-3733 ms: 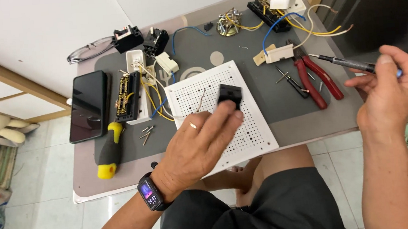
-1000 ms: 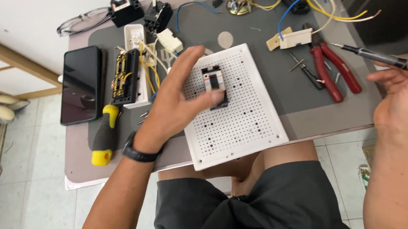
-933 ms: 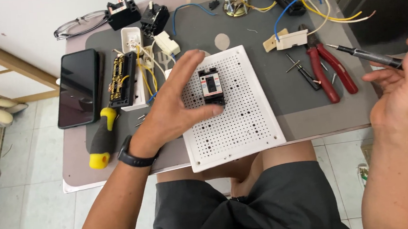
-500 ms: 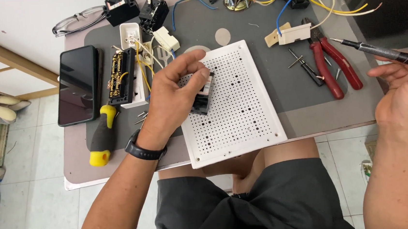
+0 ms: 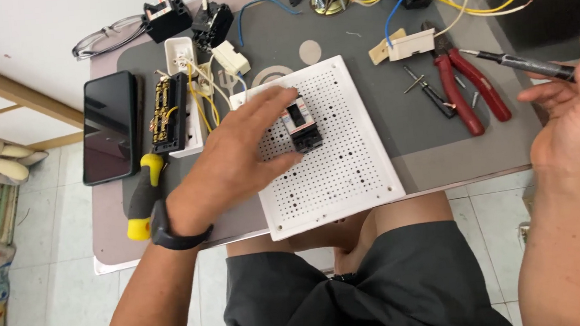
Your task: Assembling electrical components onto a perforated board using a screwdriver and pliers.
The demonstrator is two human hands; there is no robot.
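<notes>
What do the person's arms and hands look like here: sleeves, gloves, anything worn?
Both forearms are bare, no sleeves or gloves in view. The left hand has a black smartwatch on its wrist. The right hand shows nothing worn.
</notes>
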